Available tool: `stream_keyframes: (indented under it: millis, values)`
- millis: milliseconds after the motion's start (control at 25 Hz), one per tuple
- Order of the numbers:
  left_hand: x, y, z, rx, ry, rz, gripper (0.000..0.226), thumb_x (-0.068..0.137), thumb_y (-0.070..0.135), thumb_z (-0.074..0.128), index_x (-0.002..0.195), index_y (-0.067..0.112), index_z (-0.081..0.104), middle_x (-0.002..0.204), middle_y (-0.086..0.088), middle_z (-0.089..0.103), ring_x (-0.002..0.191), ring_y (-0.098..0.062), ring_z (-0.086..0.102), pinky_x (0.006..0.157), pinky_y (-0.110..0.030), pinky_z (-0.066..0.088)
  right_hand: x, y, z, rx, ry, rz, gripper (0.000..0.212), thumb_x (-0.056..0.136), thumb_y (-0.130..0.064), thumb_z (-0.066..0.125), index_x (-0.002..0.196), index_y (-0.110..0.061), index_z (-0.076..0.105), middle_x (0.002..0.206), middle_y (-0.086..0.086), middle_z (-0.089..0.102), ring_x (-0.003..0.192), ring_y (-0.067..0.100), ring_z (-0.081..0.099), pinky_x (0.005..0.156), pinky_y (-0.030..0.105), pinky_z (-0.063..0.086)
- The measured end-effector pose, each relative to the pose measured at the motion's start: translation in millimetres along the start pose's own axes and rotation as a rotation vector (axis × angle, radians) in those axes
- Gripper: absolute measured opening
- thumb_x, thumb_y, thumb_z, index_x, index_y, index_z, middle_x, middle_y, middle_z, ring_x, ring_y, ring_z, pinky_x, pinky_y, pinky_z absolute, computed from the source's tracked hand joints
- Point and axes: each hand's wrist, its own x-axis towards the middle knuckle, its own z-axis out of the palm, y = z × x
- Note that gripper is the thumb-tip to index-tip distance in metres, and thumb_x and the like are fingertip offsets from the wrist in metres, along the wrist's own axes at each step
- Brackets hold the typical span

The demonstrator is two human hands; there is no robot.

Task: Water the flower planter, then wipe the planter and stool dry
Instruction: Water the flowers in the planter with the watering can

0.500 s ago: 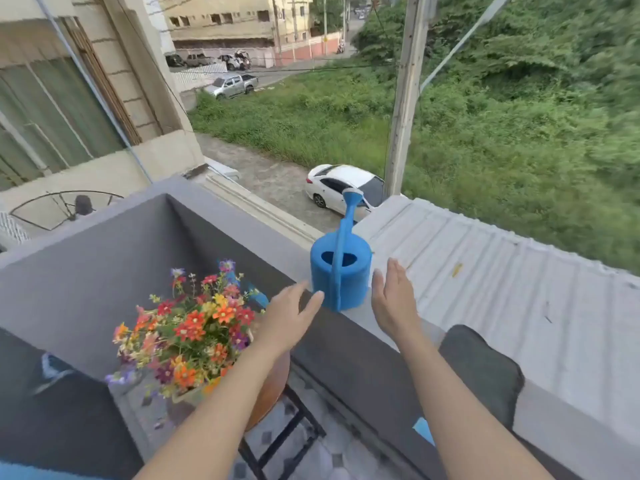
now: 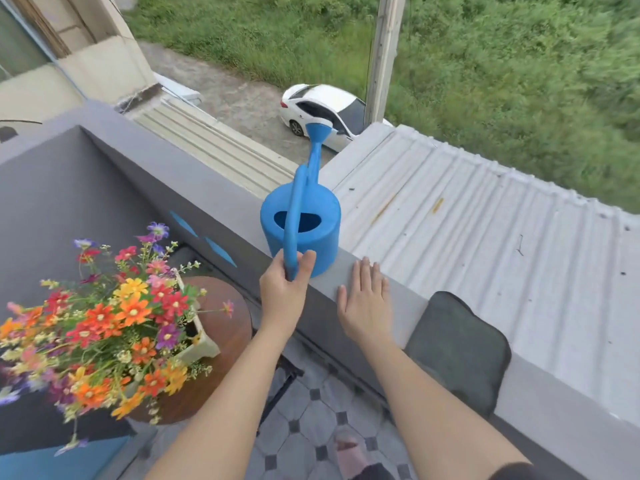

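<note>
Blue can (image 2: 304, 223) upright, spout away; left hand (image 2: 284, 289) apparently gripping handle.

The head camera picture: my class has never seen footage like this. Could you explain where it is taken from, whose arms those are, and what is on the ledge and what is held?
There is no machine here. A person wears a camera on the head, so you look down along their two bare arms on a balcony. The left hand has its fingers closed round the handle of a blue watering can, which stands on the grey wall ledge. The right hand lies flat and open on that ledge, holding nothing. Further right on the ledge lies a dark folded cloth. Down to the left, a pale planter full of colourful flowers sits on a round wooden stool.
</note>
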Motion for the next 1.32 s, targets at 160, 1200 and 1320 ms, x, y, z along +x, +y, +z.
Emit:
stream_keyframes:
  millis: [160, 1200, 1320]
  values:
    - [12.3, 2.6, 22.6, -0.144, 0.189, -0.06, 0.049, 0.086, 0.049, 0.057, 0.048, 0.028, 0.036, 0.046, 0.006, 0.033, 0.05, -0.017, 0.033, 0.05, -0.03, 0.031, 3.2, 0.8, 3.7, -0.012, 0.016, -0.01, 0.076, 0.087, -0.045, -0.002, 0.152, -0.007, 0.013, 0.162, 0.01, 0.01, 0.15, 0.028, 0.005, 0.119, 0.042, 0.007]
    - [-55.7, 141.3, -228.9, -0.003, 0.839, 0.479, 0.018, 0.083, 0.047, 0.062, 0.079, 0.03, 0.059, 0.068, 0.003, 0.057, 0.065, -0.009, 0.054, 0.064, -0.034, 0.046, -59.9, -221.5, -107.9, 0.792, 0.436, -0.66, 0.073, 0.097, -0.057, 0.01, 0.15, -0.007, 0.003, 0.158, 0.007, 0.005, 0.148, 0.014, 0.004, 0.121, 0.029, 0.003]
    - [-87.7, 146.1, -274.8, 0.043, 0.904, 0.524, 0.024, 0.087, 0.03, 0.065, 0.108, 0.019, 0.064, 0.095, 0.012, 0.064, 0.088, 0.001, 0.057, 0.086, -0.024, 0.046, -95.9, -266.2, -97.1, 0.855, 0.356, -0.777, 0.07, 0.097, -0.056, 0.011, 0.15, -0.012, -0.001, 0.159, 0.004, 0.001, 0.149, 0.013, 0.0, 0.121, 0.03, 0.002]
